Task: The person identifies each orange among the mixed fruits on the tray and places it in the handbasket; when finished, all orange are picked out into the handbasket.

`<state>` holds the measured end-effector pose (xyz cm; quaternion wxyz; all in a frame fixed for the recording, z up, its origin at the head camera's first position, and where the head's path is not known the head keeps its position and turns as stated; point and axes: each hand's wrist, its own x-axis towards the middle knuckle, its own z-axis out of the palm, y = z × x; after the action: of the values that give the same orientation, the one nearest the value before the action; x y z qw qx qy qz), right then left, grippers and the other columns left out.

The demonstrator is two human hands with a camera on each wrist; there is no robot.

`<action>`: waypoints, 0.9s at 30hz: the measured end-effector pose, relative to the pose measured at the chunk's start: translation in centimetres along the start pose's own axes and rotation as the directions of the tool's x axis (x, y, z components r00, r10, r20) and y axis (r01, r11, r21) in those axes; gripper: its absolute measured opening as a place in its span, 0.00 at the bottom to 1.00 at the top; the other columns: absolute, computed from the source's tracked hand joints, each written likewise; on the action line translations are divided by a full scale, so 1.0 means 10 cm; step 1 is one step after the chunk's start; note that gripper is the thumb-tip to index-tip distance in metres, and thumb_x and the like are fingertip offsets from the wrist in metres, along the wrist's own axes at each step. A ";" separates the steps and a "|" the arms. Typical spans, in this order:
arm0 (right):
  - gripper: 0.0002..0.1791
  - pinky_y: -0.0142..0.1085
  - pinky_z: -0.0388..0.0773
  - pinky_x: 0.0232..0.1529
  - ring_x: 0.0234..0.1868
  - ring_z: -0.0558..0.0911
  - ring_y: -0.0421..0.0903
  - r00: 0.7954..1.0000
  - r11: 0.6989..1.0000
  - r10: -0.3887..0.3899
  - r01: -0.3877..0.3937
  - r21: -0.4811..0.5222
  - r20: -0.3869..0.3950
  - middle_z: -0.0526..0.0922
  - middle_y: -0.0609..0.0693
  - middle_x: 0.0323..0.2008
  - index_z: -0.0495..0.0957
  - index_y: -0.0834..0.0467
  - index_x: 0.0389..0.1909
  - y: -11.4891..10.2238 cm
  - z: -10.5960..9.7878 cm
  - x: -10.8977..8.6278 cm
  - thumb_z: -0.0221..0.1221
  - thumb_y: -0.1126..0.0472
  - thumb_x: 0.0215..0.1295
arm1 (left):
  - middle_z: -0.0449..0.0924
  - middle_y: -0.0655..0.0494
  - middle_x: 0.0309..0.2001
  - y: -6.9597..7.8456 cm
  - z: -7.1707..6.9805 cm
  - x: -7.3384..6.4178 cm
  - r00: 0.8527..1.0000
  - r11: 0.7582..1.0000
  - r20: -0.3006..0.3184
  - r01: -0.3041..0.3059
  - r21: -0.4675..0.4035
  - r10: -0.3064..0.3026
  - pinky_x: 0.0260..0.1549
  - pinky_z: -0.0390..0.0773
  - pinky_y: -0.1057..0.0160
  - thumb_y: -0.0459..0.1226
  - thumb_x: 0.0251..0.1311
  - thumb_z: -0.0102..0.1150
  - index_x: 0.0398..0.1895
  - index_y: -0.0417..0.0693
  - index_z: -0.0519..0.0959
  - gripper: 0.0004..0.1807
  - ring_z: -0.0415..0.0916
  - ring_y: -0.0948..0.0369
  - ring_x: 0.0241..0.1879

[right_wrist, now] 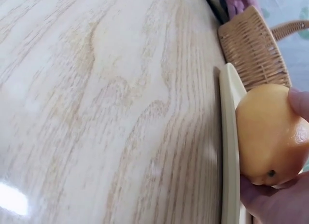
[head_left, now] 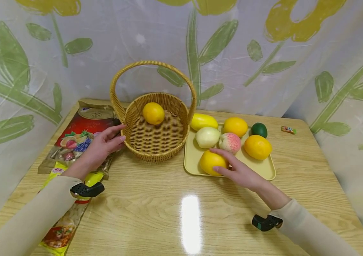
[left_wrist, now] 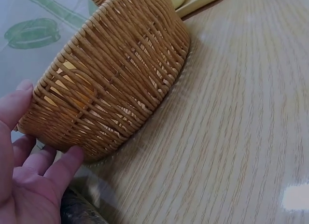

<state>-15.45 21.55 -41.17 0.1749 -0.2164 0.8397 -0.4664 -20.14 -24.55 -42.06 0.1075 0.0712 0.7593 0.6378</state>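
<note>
In the head view, a wicker basket (head_left: 157,151) with a tall arched handle stands on the table, with one orange (head_left: 153,113) inside. My left hand (head_left: 102,145) is at the basket's left side; in the left wrist view its extended fingers (left_wrist: 67,166) touch the woven outer wall, with the thumb beside the rim. Over the front of a pale yellow tray (head_left: 191,165), my right hand (head_left: 239,170) holds another orange (head_left: 211,163) between thumb and fingers. The right wrist view shows this orange (right_wrist: 270,132) just at the tray's edge; whether it touches the tray cannot be told.
The tray also bears a long yellow fruit (head_left: 204,122), a pale green fruit (head_left: 207,137), a peach (head_left: 230,143), a dark green fruit (head_left: 259,130) and two more yellow-orange fruits (head_left: 258,147). Snack bags (head_left: 79,131) lie left; a small wrapped sweet (head_left: 288,129) lies far right.
</note>
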 end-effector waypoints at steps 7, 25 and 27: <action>0.34 0.50 0.64 0.60 0.62 0.66 0.51 0.998 0.997 -0.041 0.037 -0.073 -0.050 0.64 0.50 0.69 0.60 0.51 0.74 -0.02 0.01 0.02 0.58 0.52 0.71 | 0.51 0.44 0.75 -0.01 0.00 0.00 1.000 1.000 0.000 -0.015 -0.011 0.015 0.53 0.75 0.66 0.45 0.71 0.54 0.75 0.44 0.57 0.34 0.66 0.55 0.65; 0.35 0.42 0.69 0.43 0.47 0.66 0.50 0.991 0.988 -0.086 0.072 -0.137 -0.102 0.69 0.53 0.54 0.65 0.44 0.71 -0.37 -0.02 0.02 0.65 0.53 0.64 | 0.53 0.45 0.75 -0.01 0.01 0.00 1.000 1.000 -0.006 -0.001 0.000 0.001 0.51 0.75 0.73 0.45 0.69 0.56 0.74 0.44 0.57 0.35 0.60 0.52 0.70; 0.34 0.44 0.71 0.49 0.52 0.69 0.50 0.995 0.997 -0.055 0.050 -0.056 -0.085 0.69 0.51 0.59 0.64 0.41 0.72 -0.43 -0.04 0.03 0.63 0.53 0.66 | 0.52 0.45 0.75 0.00 0.02 0.00 1.000 1.000 -0.004 0.002 -0.006 -0.002 0.50 0.75 0.73 0.45 0.69 0.56 0.74 0.44 0.57 0.35 0.57 0.51 0.71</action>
<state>-15.05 19.60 -37.31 0.1204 -0.2227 0.8526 -0.4572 -20.05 -24.42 -42.13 0.1070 0.0690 0.7578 0.6399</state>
